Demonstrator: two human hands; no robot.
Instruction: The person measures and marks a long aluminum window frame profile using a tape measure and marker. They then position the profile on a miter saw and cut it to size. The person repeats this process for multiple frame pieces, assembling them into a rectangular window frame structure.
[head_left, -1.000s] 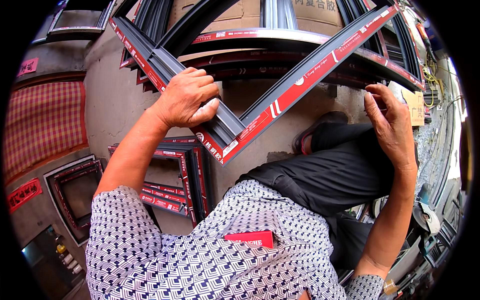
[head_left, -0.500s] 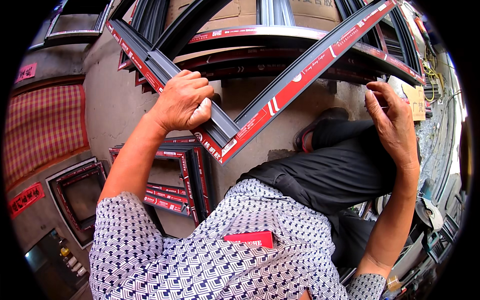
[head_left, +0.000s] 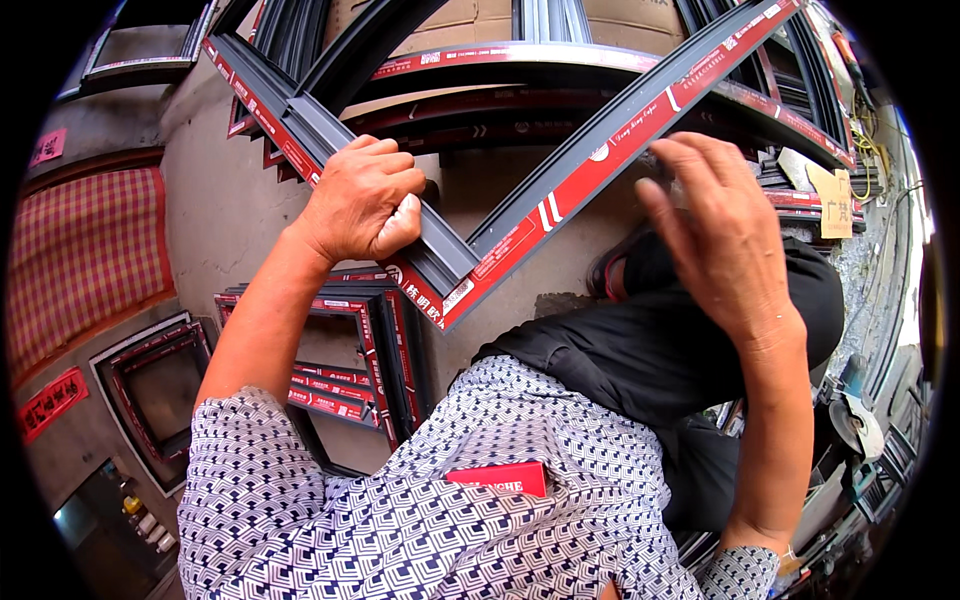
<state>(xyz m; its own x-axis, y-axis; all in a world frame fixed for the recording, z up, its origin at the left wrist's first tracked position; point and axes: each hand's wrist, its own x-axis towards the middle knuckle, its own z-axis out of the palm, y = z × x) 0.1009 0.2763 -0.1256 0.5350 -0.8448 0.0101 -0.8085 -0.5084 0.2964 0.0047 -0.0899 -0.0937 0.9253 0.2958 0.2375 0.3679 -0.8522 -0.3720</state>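
Note:
My left hand [head_left: 362,203] is wrapped in a fist around the left bar of a dark grey metal frame [head_left: 575,185] faced with red printed film. The frame is tilted, its near corner pointing toward my body. A shorter grey profile strip [head_left: 447,245] lies along the inner side of that left bar, partly hidden by my fist. My right hand [head_left: 720,240] hovers just right of the frame's right bar, thumb and fingers apart, with nothing visible in it. Whether its fingertips touch the bar I cannot tell.
Beyond the held frame, more red-filmed frames [head_left: 480,62] are stacked before cardboard. Smaller frames [head_left: 385,365] stand at my left, with another frame [head_left: 150,385] against the wall. A checked curtain [head_left: 90,260] hangs far left. Tools and metal pieces [head_left: 860,430] clutter the right side.
My right hand has moved left, from out by my knee to beside the right bar, and its fingers have spread. My left hand keeps its grip; the frame has barely shifted.

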